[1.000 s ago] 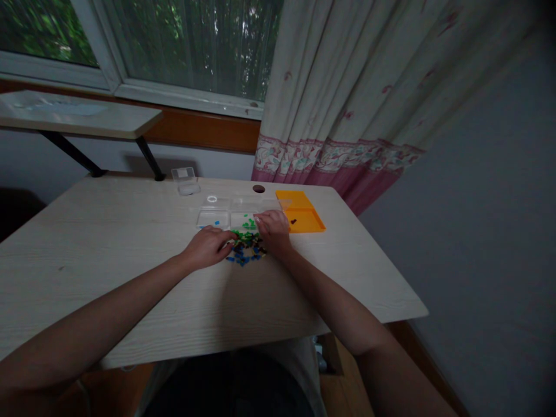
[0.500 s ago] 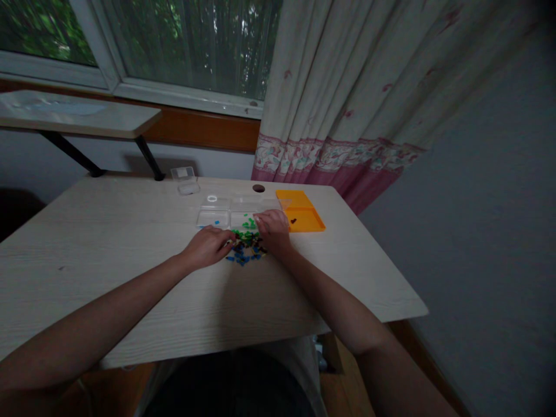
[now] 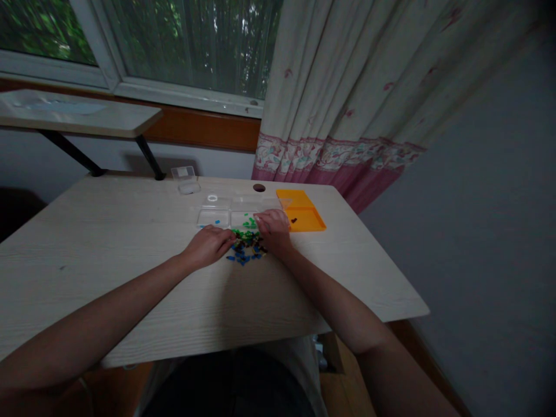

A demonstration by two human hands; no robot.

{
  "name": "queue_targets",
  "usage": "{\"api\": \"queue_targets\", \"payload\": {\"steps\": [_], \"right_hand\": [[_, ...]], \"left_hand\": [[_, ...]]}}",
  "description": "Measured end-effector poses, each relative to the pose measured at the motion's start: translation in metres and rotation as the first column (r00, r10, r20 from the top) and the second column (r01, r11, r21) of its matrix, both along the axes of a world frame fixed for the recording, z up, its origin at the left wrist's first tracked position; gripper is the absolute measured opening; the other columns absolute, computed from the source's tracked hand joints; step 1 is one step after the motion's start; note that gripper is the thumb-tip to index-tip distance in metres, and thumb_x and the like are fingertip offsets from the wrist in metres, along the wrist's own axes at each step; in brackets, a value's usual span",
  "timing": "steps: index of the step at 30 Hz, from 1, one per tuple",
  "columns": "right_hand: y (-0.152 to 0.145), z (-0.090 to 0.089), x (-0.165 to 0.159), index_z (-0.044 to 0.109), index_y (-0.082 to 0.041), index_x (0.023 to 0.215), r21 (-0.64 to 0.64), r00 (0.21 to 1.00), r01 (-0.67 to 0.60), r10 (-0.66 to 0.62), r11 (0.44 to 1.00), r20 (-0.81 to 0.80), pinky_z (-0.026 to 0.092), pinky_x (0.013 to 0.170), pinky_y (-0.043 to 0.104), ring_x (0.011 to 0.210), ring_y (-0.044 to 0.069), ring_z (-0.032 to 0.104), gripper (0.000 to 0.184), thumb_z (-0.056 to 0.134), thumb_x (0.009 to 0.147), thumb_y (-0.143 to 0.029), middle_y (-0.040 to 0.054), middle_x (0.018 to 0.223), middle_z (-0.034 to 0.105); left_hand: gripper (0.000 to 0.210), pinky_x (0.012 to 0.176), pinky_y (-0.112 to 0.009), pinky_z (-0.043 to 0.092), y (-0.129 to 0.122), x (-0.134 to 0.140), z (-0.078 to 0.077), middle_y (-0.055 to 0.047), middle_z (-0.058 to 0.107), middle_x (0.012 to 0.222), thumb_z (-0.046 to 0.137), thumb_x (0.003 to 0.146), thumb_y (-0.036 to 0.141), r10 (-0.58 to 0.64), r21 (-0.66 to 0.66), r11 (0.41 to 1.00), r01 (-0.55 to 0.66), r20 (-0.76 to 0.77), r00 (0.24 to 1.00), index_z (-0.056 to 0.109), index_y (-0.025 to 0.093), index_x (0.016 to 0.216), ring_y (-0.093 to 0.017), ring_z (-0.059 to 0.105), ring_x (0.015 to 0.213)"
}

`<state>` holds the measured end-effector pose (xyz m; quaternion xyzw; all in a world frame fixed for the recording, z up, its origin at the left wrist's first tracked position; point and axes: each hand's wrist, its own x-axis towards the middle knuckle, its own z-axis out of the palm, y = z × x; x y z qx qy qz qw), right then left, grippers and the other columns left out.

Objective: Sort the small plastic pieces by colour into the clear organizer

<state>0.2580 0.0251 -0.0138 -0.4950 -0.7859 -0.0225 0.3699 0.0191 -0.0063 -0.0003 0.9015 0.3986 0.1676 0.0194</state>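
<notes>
A loose pile of small plastic pieces [image 3: 245, 253], blue, green, black and yellow, lies on the table between my hands. My left hand [image 3: 209, 245] is at the pile's left edge, its fingers drawn together at the pieces; whatever is in them is too small to name. On the other side, my right hand [image 3: 273, 229] is bent over the near edge of a clear divided box [image 3: 212, 219], fingers closed, their contents hidden. Several green pieces [image 3: 249, 223] show beside its fingertips in the box. One blue piece [image 3: 218, 222] sits in the left compartment.
An orange open case [image 3: 310, 220] with a dark piece in it stands right of my right hand. Toward the back are a small clear box [image 3: 188, 188] with its lid up and a round hole [image 3: 259, 188] in the table. A raised shelf [image 3: 121, 123] stands at the back left.
Both hands stay nearly where they were, with at most slight finger movement. The pile and boxes look the same; the view has shifted very slightly.
</notes>
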Motion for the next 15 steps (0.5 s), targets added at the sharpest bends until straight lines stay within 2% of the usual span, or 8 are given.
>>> {"api": "queue_targets", "payload": {"steps": [8,15], "right_hand": [[-0.0026,0.0035,-0.0009,0.069,-0.023,0.106,-0.004,1.0,-0.003,0.003,1.0,-0.002,0.034,0.093,0.038,0.1,0.02,0.051,0.027,0.045,0.098,-0.032,0.0057,0.1,0.066],[-0.0037,0.0039,-0.0019,0.069,-0.024,0.104,0.01,1.0,-0.002,0.002,1.0,-0.001,0.034,0.093,0.037,0.099,0.019,0.051,0.026,0.046,0.098,-0.033,0.0045,0.099,0.066]], "left_hand": [[0.025,0.079,-0.033,0.045,-0.0015,0.0013,0.0029,-0.004,0.069,0.079,0.046,0.096,0.039,-0.027,-0.028,0.999,0.028,0.025,0.999,0.062,0.021,0.097,-0.021,0.066,0.079],[0.023,0.076,-0.032,0.045,-0.0009,0.0005,0.0027,-0.005,0.068,0.081,0.043,0.097,0.034,-0.031,-0.019,0.999,0.031,-0.004,1.0,0.06,0.02,0.093,-0.021,0.065,0.079]]}}
